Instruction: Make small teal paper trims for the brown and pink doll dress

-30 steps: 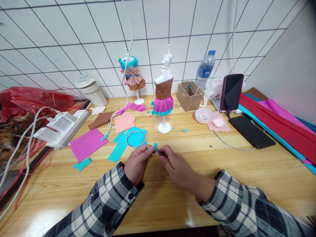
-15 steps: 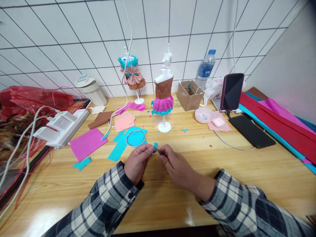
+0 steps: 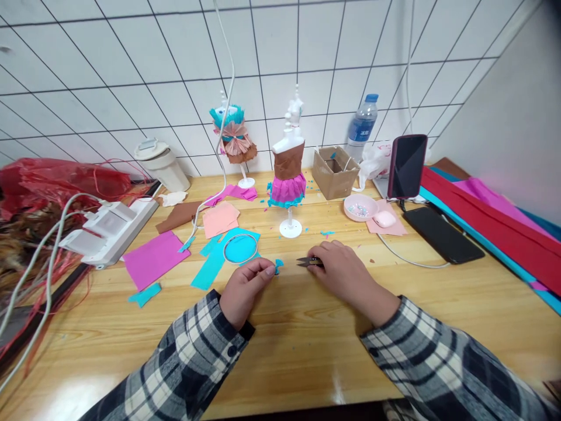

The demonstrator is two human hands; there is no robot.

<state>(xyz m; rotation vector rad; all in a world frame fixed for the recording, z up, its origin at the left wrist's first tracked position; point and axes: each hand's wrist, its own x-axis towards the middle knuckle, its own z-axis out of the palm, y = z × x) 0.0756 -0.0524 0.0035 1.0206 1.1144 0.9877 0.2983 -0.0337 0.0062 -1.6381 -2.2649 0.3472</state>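
Note:
Between the thumb and fingers of my left hand (image 3: pixel 246 287) is a small blue crepe paper bow (image 3: pixel 279 265). My right hand (image 3: pixel 346 275) is closed around a pair of thread snips (image 3: pixel 308 262), whose blades point left, apart from the bow. Behind my hands stands a small white mannequin (image 3: pixel 289 140) in a brown top and a pink skirt with a blue hem. Left of the bow, a metal ring (image 3: pixel 225 249) lies on blue paper pieces (image 3: pixel 207 270).
A second dressed mannequin (image 3: pixel 236 137), a cup (image 3: pixel 163 166), a cardboard box (image 3: pixel 335 174) and a bottle (image 3: pixel 363 126) stand along the wall. A pink bowl (image 3: pixel 349 211) holds beads. Phones (image 3: pixel 442 234) lie right; a power strip (image 3: pixel 118 231) and magenta paper (image 3: pixel 153 260) lie left.
My right hand has moved right with the snips, away from the bow, and the blades now show fully. My left hand still holds the bow in about the same place.

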